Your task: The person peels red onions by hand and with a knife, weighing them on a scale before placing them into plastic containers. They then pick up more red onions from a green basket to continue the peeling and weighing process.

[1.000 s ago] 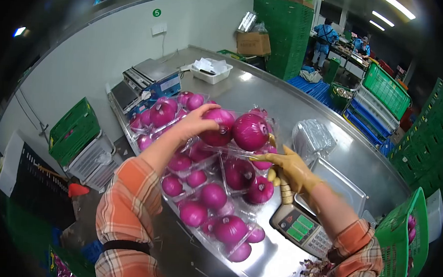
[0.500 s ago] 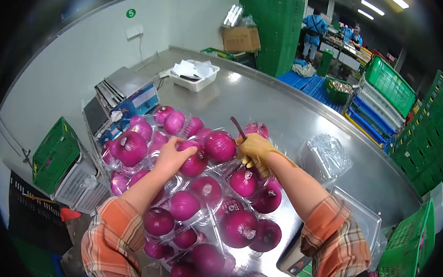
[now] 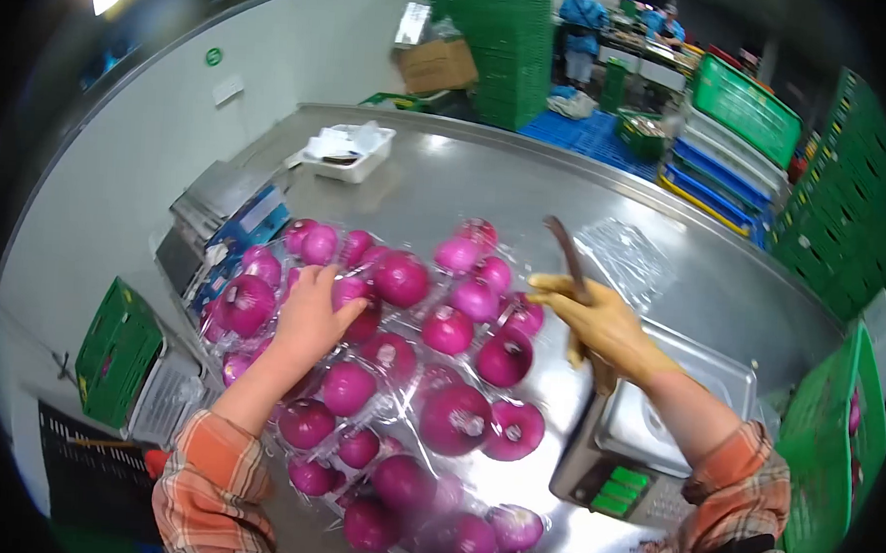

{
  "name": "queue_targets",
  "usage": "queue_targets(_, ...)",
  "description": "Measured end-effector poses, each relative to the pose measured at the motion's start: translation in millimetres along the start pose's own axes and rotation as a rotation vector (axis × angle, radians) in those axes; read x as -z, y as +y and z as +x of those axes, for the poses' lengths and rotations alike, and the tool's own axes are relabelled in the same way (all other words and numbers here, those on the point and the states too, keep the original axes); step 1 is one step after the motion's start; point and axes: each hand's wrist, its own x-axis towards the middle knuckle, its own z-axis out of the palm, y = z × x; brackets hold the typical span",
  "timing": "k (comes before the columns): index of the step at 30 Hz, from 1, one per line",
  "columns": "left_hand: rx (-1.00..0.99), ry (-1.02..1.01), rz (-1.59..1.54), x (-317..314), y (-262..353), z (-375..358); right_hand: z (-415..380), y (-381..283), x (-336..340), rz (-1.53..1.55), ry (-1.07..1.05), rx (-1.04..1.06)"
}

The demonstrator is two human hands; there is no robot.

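Many purple-skinned red onions lie in clear plastic trays on the steel table. My left hand [image 3: 311, 310] is bare, its fingers curled over a red onion [image 3: 363, 319] in the left part of the pile. My right hand [image 3: 591, 324], in a yellowish glove, grips a slim curved dark-brown tool [image 3: 565, 248], whose exact kind I cannot make out. That hand is above the table, right of the pile. Nearest to it are a red onion [image 3: 523, 314] and a cut-looking one [image 3: 505, 357]. A large onion [image 3: 456, 418] sits lower in the pile.
A weighing scale [image 3: 617, 486] with a steel pan stands at right, below clear plastic packaging [image 3: 624, 261]. A white basket [image 3: 354, 162] holds papers at the back. Another scale [image 3: 250, 226] stands left. Green crates [image 3: 838, 187] are stacked at right. Two people in blue work far off.
My right hand has moved right, away from the onions, with the brown tool in it. Several onions it covered now show. My left hand stays on its onion. The view has shifted.
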Motion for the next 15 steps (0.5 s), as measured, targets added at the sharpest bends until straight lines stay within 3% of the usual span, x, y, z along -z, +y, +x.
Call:
queue_targets(2, -0.244, 0.093, -0.033, 4.5, 28.5, -4.1, -75.0, 19.5, 32.2, 0.111, 0.065, -0.091)
queue_targets(4, -0.252, -0.076, -0.303, 12.1, 84.0, -14.9, -157.7, 40.1, 57.2, 0.218, 0.134, -0.259)
queue_targets(7, -0.666, -0.282, -0.51, 8.6, 175.7, -39.3, -278.4, 106.5, 73.2, 0.377, 0.312, -0.353)
queue_targets(13, -1.175, -0.64, -0.576, -45.9, 381.2, -108.1, -469.9, 170.4, 42.9, 0.598, 0.576, -0.465)
queue_targets(15, -1.22, -0.725, -0.629, -78.2, 446.6, -137.1, -516.5, 168.9, 34.4, 0.632, 0.637, -0.514)
